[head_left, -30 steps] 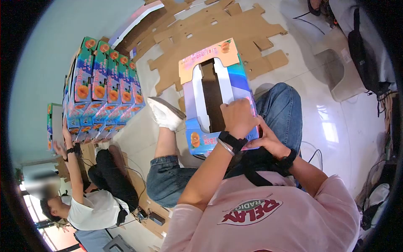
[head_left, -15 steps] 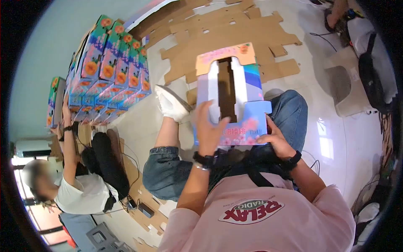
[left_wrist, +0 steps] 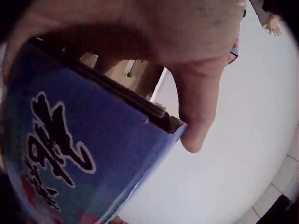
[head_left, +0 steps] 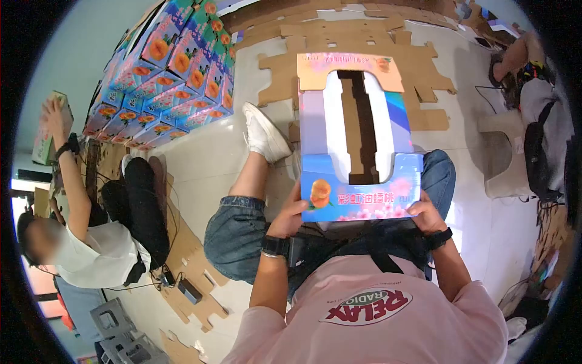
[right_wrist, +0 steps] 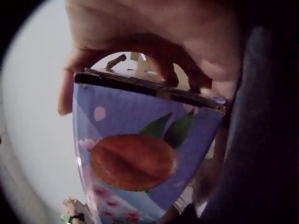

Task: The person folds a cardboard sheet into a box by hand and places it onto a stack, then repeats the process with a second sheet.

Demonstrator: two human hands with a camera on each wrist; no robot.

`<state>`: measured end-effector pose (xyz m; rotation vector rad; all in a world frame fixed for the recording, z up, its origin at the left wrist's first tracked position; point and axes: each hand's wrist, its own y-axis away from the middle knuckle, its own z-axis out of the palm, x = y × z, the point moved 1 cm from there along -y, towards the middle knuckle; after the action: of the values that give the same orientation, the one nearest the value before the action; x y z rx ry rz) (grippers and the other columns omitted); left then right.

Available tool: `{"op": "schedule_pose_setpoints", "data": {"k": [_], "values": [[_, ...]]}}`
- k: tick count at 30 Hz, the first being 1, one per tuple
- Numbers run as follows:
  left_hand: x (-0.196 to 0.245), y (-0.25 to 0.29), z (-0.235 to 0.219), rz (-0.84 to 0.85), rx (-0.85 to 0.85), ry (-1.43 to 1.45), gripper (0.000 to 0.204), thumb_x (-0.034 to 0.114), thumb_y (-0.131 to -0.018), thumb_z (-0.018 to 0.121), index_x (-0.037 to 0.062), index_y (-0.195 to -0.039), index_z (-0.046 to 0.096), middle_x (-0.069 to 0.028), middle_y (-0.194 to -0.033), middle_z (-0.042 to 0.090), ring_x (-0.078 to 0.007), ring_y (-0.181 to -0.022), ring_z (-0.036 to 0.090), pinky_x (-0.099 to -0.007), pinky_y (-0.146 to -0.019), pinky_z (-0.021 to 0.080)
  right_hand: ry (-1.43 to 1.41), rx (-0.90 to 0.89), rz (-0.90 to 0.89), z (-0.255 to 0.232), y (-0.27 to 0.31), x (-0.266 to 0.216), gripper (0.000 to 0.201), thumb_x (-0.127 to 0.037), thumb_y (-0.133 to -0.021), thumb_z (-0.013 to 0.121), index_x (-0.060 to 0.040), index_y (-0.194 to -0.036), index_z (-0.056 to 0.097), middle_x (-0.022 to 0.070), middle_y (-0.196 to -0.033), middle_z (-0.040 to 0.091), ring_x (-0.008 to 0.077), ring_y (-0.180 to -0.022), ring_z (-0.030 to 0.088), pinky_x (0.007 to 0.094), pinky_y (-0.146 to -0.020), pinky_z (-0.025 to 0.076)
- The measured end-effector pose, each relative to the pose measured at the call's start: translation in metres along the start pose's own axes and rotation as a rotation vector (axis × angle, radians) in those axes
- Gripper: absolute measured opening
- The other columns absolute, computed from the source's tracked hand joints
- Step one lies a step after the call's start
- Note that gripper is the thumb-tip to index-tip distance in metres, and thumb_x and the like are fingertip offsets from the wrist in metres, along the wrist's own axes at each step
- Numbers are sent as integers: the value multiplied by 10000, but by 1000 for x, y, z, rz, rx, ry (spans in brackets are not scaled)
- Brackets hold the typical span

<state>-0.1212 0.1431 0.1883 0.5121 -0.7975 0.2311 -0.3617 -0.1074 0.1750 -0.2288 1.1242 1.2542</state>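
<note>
Box: printed cardboard box, part folded, lying across the seated person's lap, long slot on its upper face
Left hand: left hand grasps the box's near left corner, thumb on the printed end panel
Right hand: right hand grasps the box's near right corner, fingers curled under the edge
Head view only: flat brown cardboard sheets on the floor beyond the box; stack of boxes to the far left of the box; a second person seated left of the box, arm raised to a small box
Left wrist view only: thumb hooked over the box's blue edge, black lettering beneath
Right wrist view only: fingers curled over the box's top edge, printed orange fruit and pink blossoms below
</note>
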Motion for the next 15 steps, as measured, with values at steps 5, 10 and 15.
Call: {"op": "schedule_pose_setpoints", "data": {"k": [5, 10, 15], "values": [[12, 5, 34, 148, 62, -83, 1049, 246, -655, 797, -8, -1471, 188, -154, -1396, 408, -272, -1235, 467, -350, -1024, 376, 93, -49, -42, -2, -7, -41, 758, -115, -567, 693, 17, -1287, 497, 105, -1228, 586, 233, -1132, 557, 351, -1011, 393], [33, 17, 66, 454, 465, -760, 1035, 125, -484, 882, -8, -1352, 335, -152, -1245, 460, -299, -1130, 485, -385, -969, 391, 678, 424, -585, 65, -9, -85, 706, -114, -651, 728, 11, -1303, 487, 108, -1276, 533, 229, -1179, 511, 344, -1020, 369], [36, 15, 78, 504, 533, -1203, 993, 170, -464, 882, 13, -1306, 380, -161, -1123, 446, -328, -1056, 467, -400, -924, 397, 964, -32, -741, 151, -22, -70, 608, -138, -592, 820, -3, -1118, 545, 156, -1133, 534, 313, -1097, 534, 356, -938, 420]]}}
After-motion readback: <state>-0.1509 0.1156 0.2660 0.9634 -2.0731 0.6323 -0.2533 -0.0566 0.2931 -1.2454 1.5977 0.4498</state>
